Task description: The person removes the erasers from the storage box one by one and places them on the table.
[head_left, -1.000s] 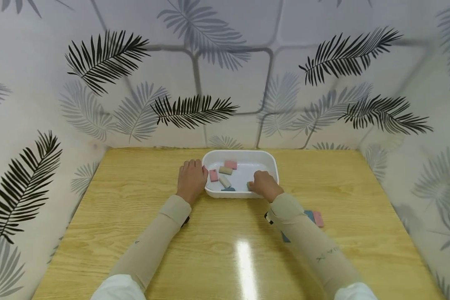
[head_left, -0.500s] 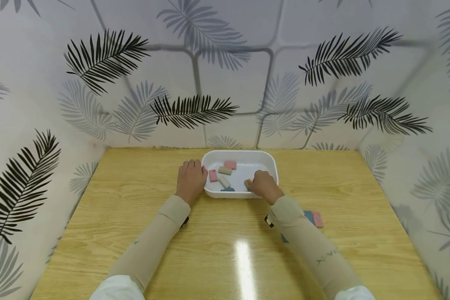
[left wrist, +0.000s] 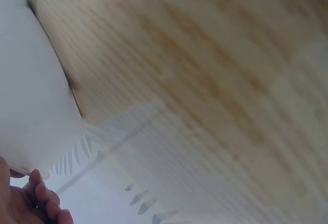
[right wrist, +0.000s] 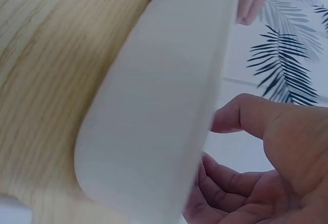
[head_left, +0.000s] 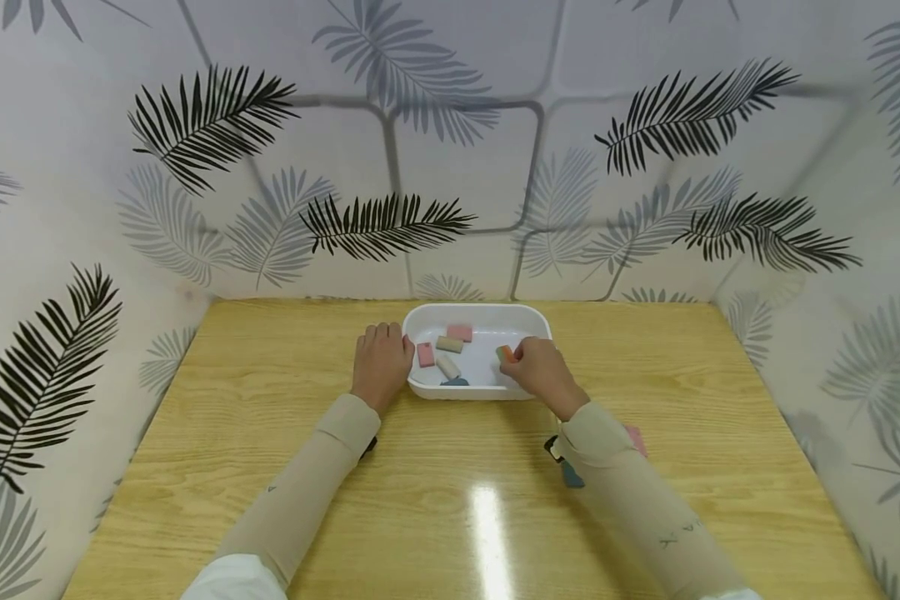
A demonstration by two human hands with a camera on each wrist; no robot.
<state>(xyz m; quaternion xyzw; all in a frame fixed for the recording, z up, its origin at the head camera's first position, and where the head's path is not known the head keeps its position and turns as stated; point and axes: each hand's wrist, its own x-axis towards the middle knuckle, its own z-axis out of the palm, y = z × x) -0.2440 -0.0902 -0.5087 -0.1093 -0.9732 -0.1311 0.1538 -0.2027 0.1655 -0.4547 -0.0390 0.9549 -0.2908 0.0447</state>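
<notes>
A white tray (head_left: 487,392) stands by the table's back edge. My left hand (head_left: 380,362) is at its left end, thumb over the rim; in the left wrist view the fingers (left wrist: 46,196) curl beside the tray wall. Inside the tray, my right hand (head_left: 543,371) pinches a small orange-and-green block (head_left: 506,354) between thumb and fingers. The tray wall (right wrist: 148,101) hides that block in the right wrist view. To the left in the tray lie two pink blocks (head_left: 426,354), a tan piece (head_left: 449,343), a cream piece (head_left: 447,367) and a blue-grey piece (head_left: 455,382).
Beneath the right forearm, partly covered by the sleeve, a blue piece (head_left: 572,475) and a pink piece (head_left: 636,437) lie on the wooden table (head_left: 420,517). Behind the tray rises a leaf-patterned wall (head_left: 450,258).
My right hand has lifted slightly and turned, with its forearm shifting right, so more of the orange-and-green block shows. The left hand stays at the tray's left end.
</notes>
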